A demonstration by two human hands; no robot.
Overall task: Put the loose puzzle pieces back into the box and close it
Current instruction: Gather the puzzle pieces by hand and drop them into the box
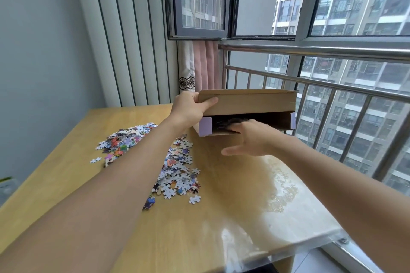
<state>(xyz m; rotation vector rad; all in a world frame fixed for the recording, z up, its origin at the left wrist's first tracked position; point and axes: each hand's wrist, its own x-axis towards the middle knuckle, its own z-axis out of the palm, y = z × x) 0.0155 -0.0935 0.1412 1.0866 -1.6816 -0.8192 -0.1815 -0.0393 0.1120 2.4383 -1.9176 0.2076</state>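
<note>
The long brown cardboard box point(248, 104) is held up at the far edge of the pale wooden table point(210, 228), its long axis running left to right, about parallel to the steel window railing point(332, 86) behind it. Its open side faces the person, with the brown lid flap tilted up over a dark interior and a small lilac tuck flap at each end of the opening. What lies inside is too dark and blurred to make out.

The left hand point(190, 106) grasps the box's left end, thumb laid across the front of the lid flap and the other fingers hidden behind the cardboard. The right hand point(250, 139) is at the opening's lower lip, just right of the left lilac flap; its fingers reach into the dark mouth and their tips are lost there, while the thumb sticks out leftward below the box. Whether those fingers hold anything cannot be told.

The loose multicoloured jigsaw puzzle pieces point(177, 175) lie scattered on the table left of and nearer than the box, in two heaps partly hidden by the left forearm.
</note>
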